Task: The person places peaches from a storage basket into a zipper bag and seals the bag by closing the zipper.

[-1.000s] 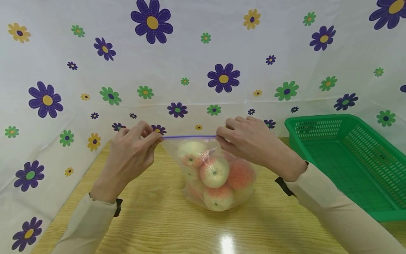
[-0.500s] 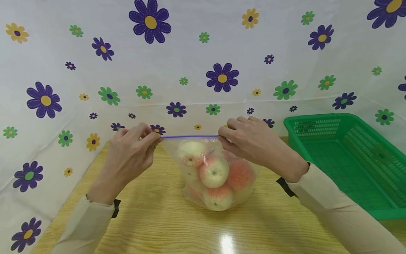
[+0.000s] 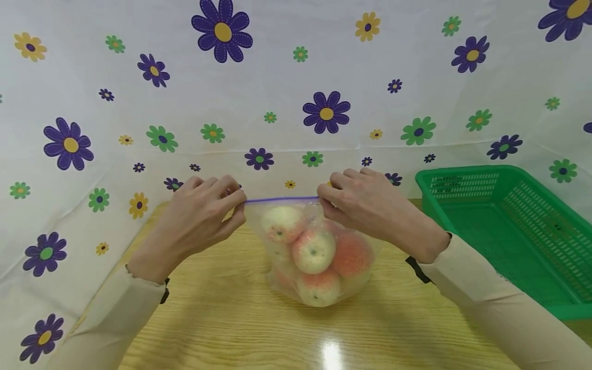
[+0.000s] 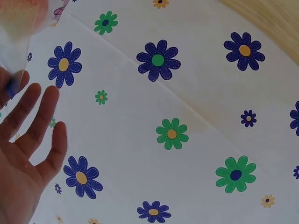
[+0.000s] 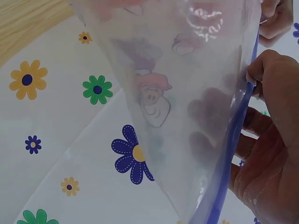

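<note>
A clear zip bag (image 3: pixel 259 221) with a purple zip strip (image 3: pixel 282 199) along its top stands on the table, filled with several red-and-cream apples (image 3: pixel 313 251). My left hand (image 3: pixel 199 216) pinches the strip at its left end between thumb and forefinger; in the left wrist view the other fingers (image 4: pixel 42 121) are spread out. Farther right, my right hand (image 3: pixel 370 203) pinches the strip too and covers its right part in the head view. In the right wrist view a cartoon print shows on the bag (image 5: pixel 154 102), and the strip runs past the right hand (image 5: pixel 271 140).
To the right stands a green plastic basket (image 3: pixel 427 205) with slotted walls. The wooden table (image 3: pixel 240 329) lies under the bag. Behind and at the left hangs a white flowered cloth (image 3: pixel 277 77).
My left hand has shifted a little to the right along the strip, and its wrist has tilted. The right hand and the bag have stayed nearly where they were.
</note>
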